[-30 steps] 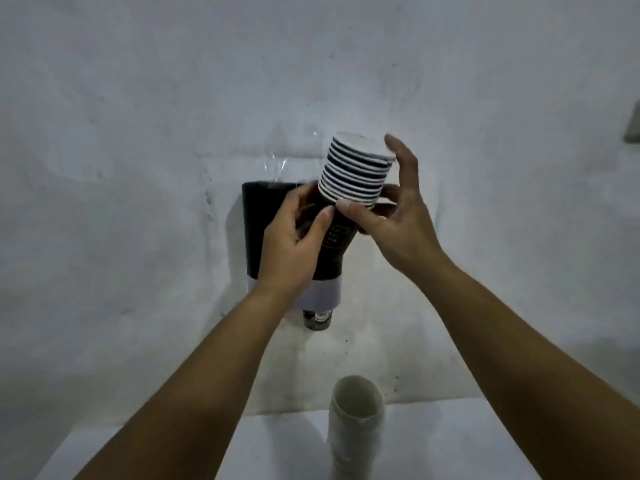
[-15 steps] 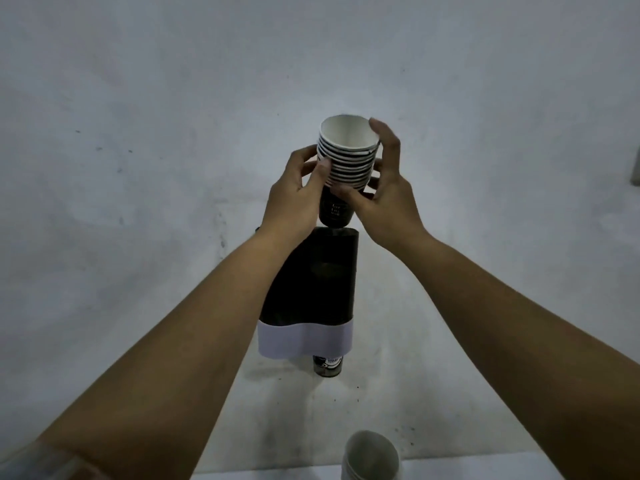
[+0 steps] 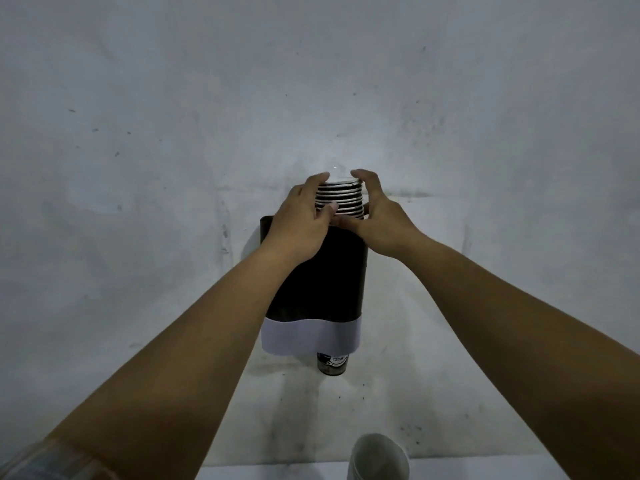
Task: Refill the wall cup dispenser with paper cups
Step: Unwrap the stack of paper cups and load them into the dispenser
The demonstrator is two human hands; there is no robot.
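Grey wall (image 3: 173,133) carries black dispenser (image 3: 322,282), white band at its base. Both hands, left hand (image 3: 299,220) and right hand (image 3: 381,216), grip cup stack (image 3: 341,199) sitting in dispenser top. One cup (image 3: 332,364) pokes out below. White sleeve (image 3: 379,459) on table (image 3: 277,474).

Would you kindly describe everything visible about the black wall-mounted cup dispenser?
The black wall-mounted cup dispenser is a tall, upright dark sleeve fixed to the pale grey wall, with a wavy-edged white band round its lower end. A dark printed paper cup pokes from its bottom. A nested stack of white-rimmed paper cups stands in its open top, rims still above the edge. The left hand and right hand grip that stack and overlap the dispenser's upper front.
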